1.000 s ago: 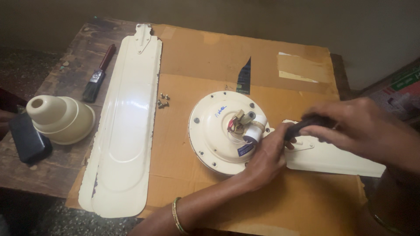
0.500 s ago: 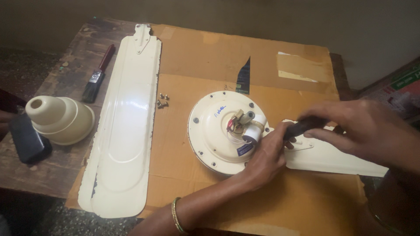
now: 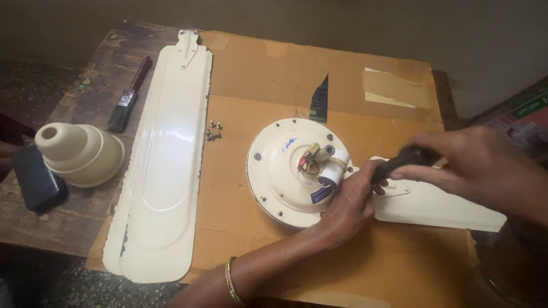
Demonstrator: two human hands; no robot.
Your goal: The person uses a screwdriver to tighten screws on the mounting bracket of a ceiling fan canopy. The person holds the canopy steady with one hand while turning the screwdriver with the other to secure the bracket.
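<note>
A cream ceiling-fan motor housing [image 3: 285,165] lies on cardboard at the middle of the table. My left hand [image 3: 351,202] rests on its right rim, fingers pressing where a cream fan blade [image 3: 439,205] meets the motor. My right hand [image 3: 479,165] grips a dark tool handle [image 3: 399,161], its tip pointing down at the blade's bracket by my left fingers. The tip itself is hidden.
Stacked cream fan blades [image 3: 165,165] lie lengthwise at left. Loose screws [image 3: 214,130] sit beside them. A paintbrush [image 3: 130,94], a cream canopy cup [image 3: 80,151] and a black phone [image 3: 37,178] occupy the table's left side. The cardboard sheet [image 3: 268,68] covers most of the table.
My right hand with the tool has shifted slightly at the blade bracket. My left hand and everything else stay where they were.
</note>
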